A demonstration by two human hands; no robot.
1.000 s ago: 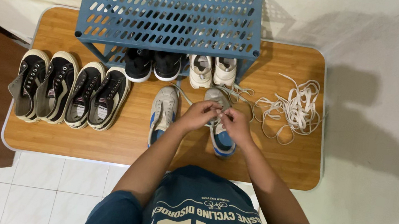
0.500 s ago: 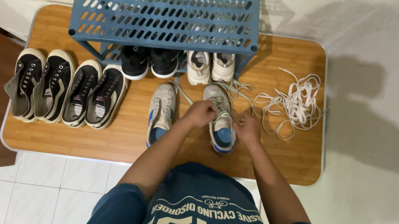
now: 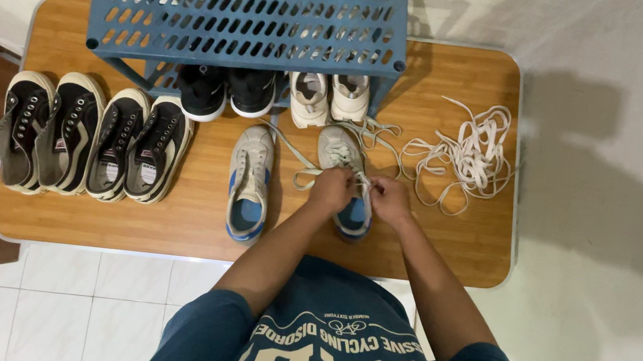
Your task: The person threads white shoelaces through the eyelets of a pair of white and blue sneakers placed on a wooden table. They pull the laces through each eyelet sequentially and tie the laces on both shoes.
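White laces are in hand: we find the left hand (image 3: 331,188) and the right hand (image 3: 391,202) both pinched shut on the shoelace (image 3: 363,181) of a grey sneaker with blue lining (image 3: 346,178), which lies on the wooden tabletop (image 3: 190,228) just right of its mate (image 3: 250,183). We judge the lacing well advanced on this shoe, the ends not yet tied off (the knot itself is hidden by the fingers). Its mate trails a loose lace, and a heap of spare white laces (image 3: 467,153) lies to the right, unused. Against the earlier frames, the hands have drawn closer together and nearer the body, over the tongue; shoe, blue rack (image 3: 251,5) and black sneakers (image 3: 87,135) are unmoved.
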